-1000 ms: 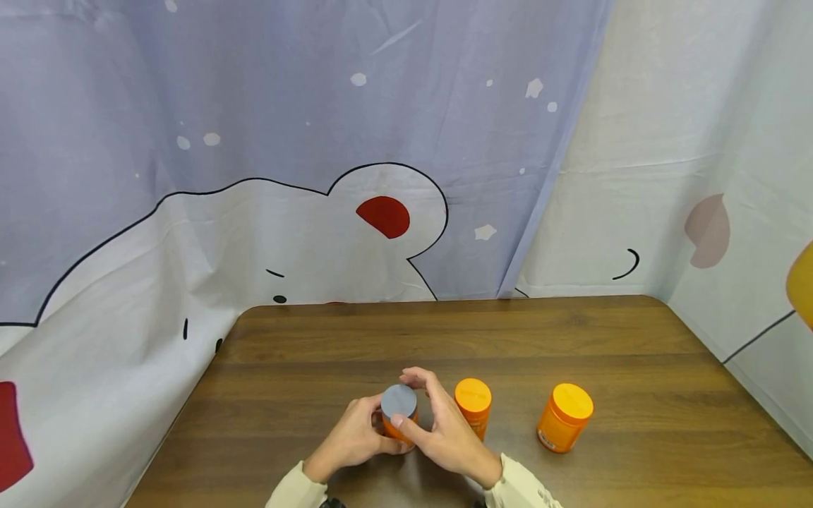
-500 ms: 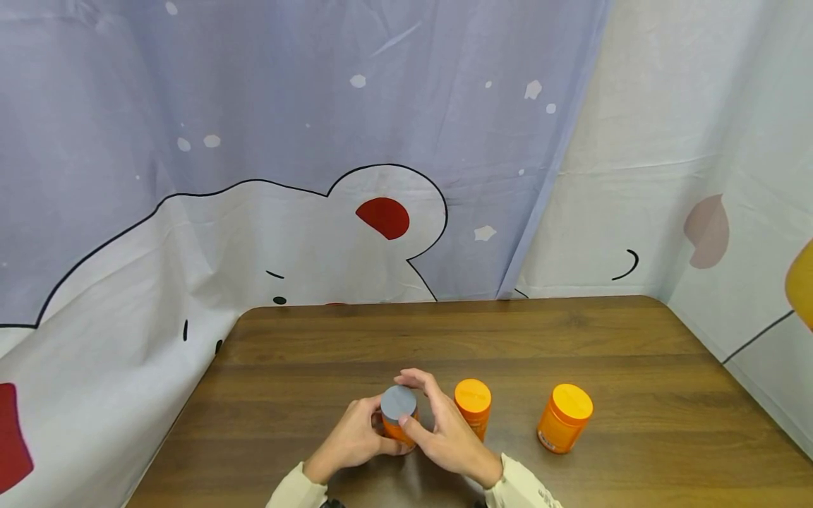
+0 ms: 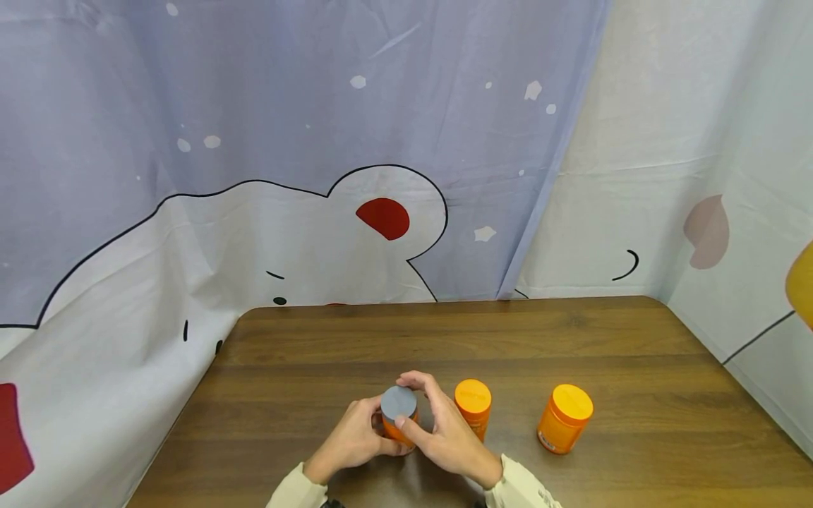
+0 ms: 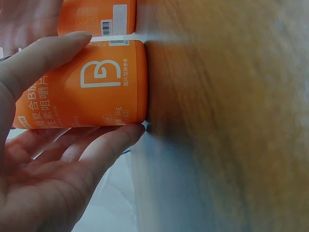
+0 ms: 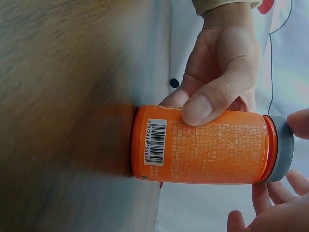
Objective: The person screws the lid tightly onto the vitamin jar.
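Note:
An orange pill bottle (image 5: 207, 145) with a grey lid (image 3: 398, 402) stands upright on the wooden table, at the front centre in the head view. My left hand (image 3: 356, 435) grips its body from the left, with the thumb on the near side and the fingers behind. From the right, my right hand (image 3: 447, 442) holds the lid, its thumb at the near edge and its fingers curved round the far side. White print covers the label in the left wrist view; a barcode (image 5: 155, 142) shows low on the bottle in the right wrist view.
Close to the right hand stands an orange bottle with an orange lid (image 3: 473, 396), partly hidden by that hand. Another orange-lidded bottle (image 3: 564, 419) stands farther right. The wooden table (image 3: 305, 339) ends at a patterned curtain (image 3: 279, 240) behind and at both sides.
My right thumb and fingertips have shifted slightly round the edge of the grey lid. The left hand and the bottles stay in place.

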A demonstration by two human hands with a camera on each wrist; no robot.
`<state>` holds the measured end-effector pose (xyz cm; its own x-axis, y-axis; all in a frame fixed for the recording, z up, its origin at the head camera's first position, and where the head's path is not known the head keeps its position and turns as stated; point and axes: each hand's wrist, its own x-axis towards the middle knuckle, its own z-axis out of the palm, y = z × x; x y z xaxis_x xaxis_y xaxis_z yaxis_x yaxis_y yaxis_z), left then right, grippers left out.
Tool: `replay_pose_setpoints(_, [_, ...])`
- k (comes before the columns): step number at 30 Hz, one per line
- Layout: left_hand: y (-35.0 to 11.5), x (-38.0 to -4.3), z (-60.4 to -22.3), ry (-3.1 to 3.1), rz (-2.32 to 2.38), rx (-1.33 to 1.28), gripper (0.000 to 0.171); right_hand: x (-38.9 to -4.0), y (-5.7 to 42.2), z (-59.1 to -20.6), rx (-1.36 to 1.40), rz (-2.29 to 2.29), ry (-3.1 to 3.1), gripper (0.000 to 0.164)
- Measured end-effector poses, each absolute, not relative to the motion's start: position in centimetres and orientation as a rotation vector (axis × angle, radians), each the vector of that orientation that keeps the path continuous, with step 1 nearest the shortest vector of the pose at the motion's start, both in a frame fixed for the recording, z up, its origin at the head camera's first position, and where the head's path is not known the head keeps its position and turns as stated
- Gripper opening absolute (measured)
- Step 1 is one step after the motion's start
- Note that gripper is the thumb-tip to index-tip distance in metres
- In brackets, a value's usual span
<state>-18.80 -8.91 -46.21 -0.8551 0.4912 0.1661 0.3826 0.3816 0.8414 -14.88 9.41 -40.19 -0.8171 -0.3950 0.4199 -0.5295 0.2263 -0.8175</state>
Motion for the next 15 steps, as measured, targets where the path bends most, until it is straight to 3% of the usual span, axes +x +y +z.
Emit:
replay_pose_setpoints(9, [-8.9,-18.8,-46.3,2.505,1.491,0.789,0.051,-14.8,9.3,-40.1,0.830,1.678,-2.397,0.052])
replay_pose_setpoints(15, [-8.9,-18.8,-46.4,2.490,1.492,0.798,0.050,-15.9,9.5,-42.4,0.922,1.629,-2.357,0.053])
